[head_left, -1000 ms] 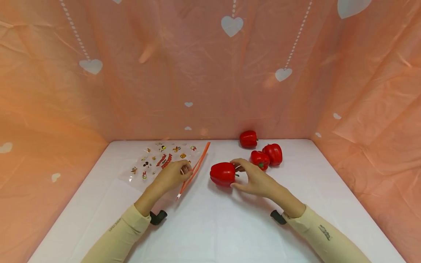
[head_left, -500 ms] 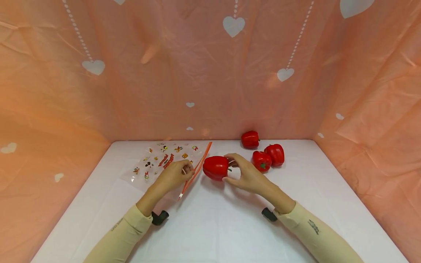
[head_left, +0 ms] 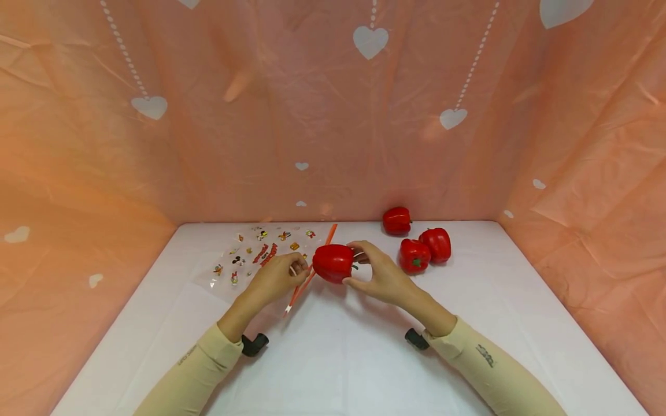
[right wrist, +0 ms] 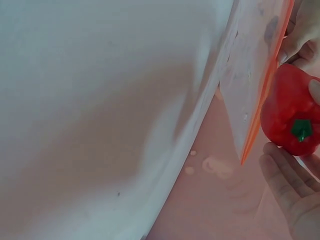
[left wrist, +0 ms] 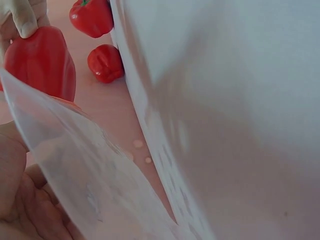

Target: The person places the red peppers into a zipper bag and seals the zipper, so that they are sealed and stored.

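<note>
My right hand (head_left: 384, 280) holds a red bell pepper (head_left: 332, 263) by its stem end, thumb on the near side and fingers on the far side. The pepper is at the orange-edged mouth of a clear zip bag (head_left: 250, 267) printed with cartoon figures. My left hand (head_left: 274, 276) grips this mouth edge with curled fingers. In the left wrist view, the pepper (left wrist: 40, 60) partly shows behind the lifted clear film (left wrist: 90, 160). The right wrist view shows the pepper's green stem (right wrist: 302, 129) facing the right palm, and its body beside the orange strip (right wrist: 256, 125).
Three more red bell peppers lie at the back right: one pepper (head_left: 397, 221) near the back edge, plus a pepper (head_left: 414, 256) touching another pepper (head_left: 436, 245). A white cloth (head_left: 333, 358) covers the table. Peach curtains (head_left: 333, 127) with hearts enclose the back and sides.
My right hand has carried the pepper leftward and slightly up, from beside the bag to its orange mouth. The left hand has stayed nearly still at the bag's edge.
</note>
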{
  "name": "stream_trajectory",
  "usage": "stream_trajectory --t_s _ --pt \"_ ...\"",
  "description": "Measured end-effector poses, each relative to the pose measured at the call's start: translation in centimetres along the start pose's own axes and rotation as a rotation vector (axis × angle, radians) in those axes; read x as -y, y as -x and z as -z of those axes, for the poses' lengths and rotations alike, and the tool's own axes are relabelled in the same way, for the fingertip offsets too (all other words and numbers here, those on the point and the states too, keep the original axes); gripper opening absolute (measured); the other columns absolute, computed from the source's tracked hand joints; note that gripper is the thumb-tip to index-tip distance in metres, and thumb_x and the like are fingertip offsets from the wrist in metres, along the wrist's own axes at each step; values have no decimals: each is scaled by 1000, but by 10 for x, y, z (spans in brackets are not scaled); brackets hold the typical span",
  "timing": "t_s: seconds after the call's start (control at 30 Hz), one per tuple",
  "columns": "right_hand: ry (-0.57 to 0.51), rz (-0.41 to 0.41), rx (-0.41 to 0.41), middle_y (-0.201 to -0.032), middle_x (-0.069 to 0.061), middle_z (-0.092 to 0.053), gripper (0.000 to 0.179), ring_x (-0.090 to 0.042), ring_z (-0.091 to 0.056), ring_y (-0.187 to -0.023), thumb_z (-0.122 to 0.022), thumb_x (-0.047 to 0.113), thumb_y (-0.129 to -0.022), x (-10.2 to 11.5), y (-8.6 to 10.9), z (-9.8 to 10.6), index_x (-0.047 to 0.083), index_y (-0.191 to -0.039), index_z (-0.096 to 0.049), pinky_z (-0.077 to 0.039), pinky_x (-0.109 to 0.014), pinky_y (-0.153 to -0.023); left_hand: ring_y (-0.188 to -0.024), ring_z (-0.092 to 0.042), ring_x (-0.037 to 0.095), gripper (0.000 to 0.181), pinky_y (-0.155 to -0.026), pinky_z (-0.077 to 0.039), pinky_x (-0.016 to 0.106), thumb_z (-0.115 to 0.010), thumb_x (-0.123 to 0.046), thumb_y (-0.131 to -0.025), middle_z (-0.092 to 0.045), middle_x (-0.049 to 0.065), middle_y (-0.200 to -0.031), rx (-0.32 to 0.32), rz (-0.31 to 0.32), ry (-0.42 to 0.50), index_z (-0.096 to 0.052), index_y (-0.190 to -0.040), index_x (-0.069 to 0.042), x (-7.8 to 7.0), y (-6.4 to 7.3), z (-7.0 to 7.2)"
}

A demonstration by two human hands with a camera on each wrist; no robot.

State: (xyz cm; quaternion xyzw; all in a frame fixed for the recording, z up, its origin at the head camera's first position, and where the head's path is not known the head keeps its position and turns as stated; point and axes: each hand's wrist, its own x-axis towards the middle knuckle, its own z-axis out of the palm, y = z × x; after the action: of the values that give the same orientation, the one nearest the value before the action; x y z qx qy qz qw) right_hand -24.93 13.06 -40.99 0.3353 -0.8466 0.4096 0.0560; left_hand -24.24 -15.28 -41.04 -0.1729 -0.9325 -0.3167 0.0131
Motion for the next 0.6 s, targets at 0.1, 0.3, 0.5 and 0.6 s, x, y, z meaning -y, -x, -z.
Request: stream_trajectory --t_s 0.1,0.3,0.5,0.6 --pt "5 -15 4 -136 -16 -65 70 -32 -72 -116 -90 12 -88 0 0 -1 2 -146 -52 -57 -50 -102 -81 -66 13 4 -72 -54 33 -74 -15 -100 -70 -5 -86 -5 2 -2 -73 -100 -11 1 0 1" --pt "2 -1 3 -136 -18 -65 70 -32 -71 -116 -89 11 -89 0 0 -2 0 -147 -51 -57 -48 -102 -81 -66 13 4 -72 -54 34 -75 -16 -100 -70 -6 -86 -26 6 -9 -73 -100 -12 1 -1 2" --pt "11 -6 10 -137 -17 -65 70 -32 -71 -116 -89 12 -89 0 -1 -4 1 -147 -51 -58 -48 -101 -83 -67 13 5 -72 -55 33 -75 -17 -99 -71 -6 -87 -52 -2 -30 -74 -100 -13 1 -1 3" --pt "15 -3 17 -137 -17 -65 70 -32 -71 -115 -88 12 -89 -1 0 -6 1 -148 -51 -58 -48 -102 -84 -68 15 5 -70 -54 33 -75 -17 -100 -72 -5 -88 -63 5 -27 -74 -101 -13 0 0 3"
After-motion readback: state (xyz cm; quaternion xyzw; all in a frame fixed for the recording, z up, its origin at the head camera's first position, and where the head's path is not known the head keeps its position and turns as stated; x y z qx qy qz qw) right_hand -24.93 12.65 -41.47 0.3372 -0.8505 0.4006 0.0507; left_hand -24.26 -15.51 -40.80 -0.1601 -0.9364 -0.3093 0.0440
